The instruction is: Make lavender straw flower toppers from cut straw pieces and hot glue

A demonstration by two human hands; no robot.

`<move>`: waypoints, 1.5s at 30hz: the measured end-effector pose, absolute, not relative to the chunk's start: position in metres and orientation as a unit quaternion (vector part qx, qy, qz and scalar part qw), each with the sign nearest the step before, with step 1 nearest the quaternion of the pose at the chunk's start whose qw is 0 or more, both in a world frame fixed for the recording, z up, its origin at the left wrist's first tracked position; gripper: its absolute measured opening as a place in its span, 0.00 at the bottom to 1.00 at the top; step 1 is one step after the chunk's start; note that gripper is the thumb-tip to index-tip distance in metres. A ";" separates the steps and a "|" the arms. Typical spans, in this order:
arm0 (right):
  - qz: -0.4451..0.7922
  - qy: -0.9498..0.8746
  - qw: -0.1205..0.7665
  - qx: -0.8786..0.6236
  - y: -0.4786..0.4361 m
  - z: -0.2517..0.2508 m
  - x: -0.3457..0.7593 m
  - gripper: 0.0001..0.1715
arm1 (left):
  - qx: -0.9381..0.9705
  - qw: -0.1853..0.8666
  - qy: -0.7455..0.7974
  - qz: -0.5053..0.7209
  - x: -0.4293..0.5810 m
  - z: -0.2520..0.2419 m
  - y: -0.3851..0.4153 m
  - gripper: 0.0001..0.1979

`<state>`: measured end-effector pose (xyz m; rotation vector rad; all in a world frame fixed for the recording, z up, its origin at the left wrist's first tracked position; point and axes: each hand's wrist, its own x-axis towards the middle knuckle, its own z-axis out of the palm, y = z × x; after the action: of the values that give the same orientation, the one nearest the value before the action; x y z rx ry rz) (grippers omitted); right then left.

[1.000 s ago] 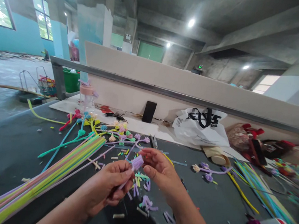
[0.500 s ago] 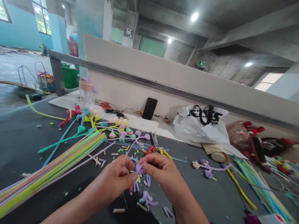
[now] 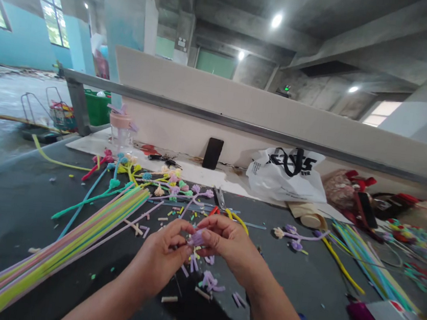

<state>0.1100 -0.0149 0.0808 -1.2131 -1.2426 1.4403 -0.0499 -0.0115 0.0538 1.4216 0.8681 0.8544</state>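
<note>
My right hand [image 3: 232, 244] pinches a purple tuft [image 3: 197, 238] in its grip above the desk [image 3: 287, 261]; my left hand [image 3: 158, 256] touches it, grip too hidden to tell.

A black phone [image 3: 212, 154] leans against the pale board [image 3: 206, 91] facing me, a pink-lidded cup [image 3: 121, 120] to my left, a white bag [image 3: 272, 183] to my right, a green bin [image 3: 98, 109] farther off.
</note>
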 end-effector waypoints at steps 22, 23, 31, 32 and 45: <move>0.492 -0.517 0.451 -0.536 -0.011 0.066 0.102 0.19 | 0.592 0.639 0.406 0.278 -0.052 0.056 -0.009 0.09; 0.488 -0.526 0.449 -0.532 -0.011 0.066 0.102 0.18 | 0.577 0.660 0.397 0.272 -0.053 0.059 -0.009 0.10; 0.471 -0.566 0.427 -0.525 -0.020 0.077 0.103 0.15 | 0.416 0.834 0.262 0.251 -0.072 0.071 -0.016 0.07; 0.466 -0.569 0.430 -0.523 -0.020 0.077 0.104 0.14 | 0.406 0.842 0.256 0.245 -0.073 0.071 -0.016 0.06; 0.482 -0.574 0.427 -0.505 -0.020 0.074 0.099 0.15 | 0.383 0.852 0.283 0.217 -0.062 0.061 -0.015 0.12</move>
<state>0.0991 -0.0196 0.0742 -1.2626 -1.4351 1.2040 -0.0615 -0.0152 0.0615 0.8056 0.5962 0.4558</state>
